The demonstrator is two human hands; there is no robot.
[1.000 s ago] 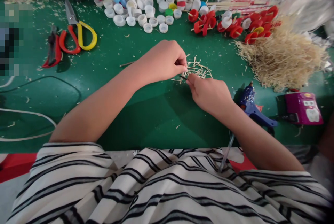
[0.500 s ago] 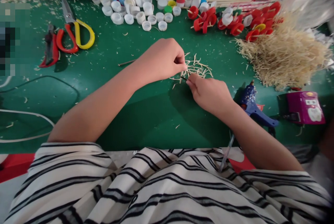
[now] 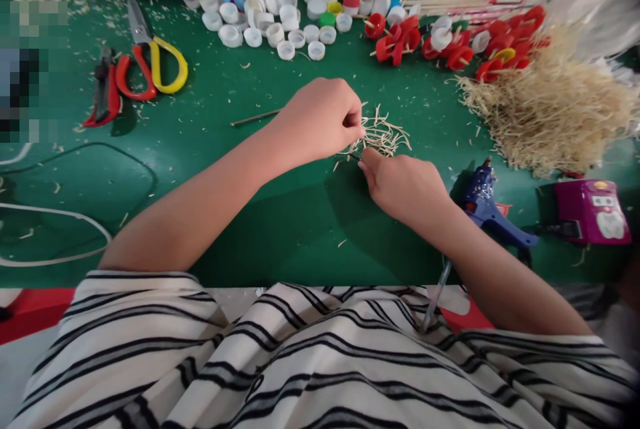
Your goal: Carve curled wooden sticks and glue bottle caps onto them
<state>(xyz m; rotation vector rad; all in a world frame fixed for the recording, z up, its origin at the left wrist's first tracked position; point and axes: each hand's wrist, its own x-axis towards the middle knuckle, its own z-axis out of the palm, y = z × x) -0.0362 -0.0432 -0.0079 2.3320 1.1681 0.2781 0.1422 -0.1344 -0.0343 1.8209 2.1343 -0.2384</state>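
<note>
We hold our left hand (image 3: 324, 119) and right hand (image 3: 407, 187) close together beside a small tangle of pale shavings (image 3: 385, 137).
Our right hand has its grip closed on a thin dark piece (image 3: 355, 157), which points toward our left hand; there the grip is pinched together, though we cannot tell on what. A brown stick (image 3: 255, 117) shows against the green tabletop (image 3: 280, 235), partly hidden behind our left hand.
</note>
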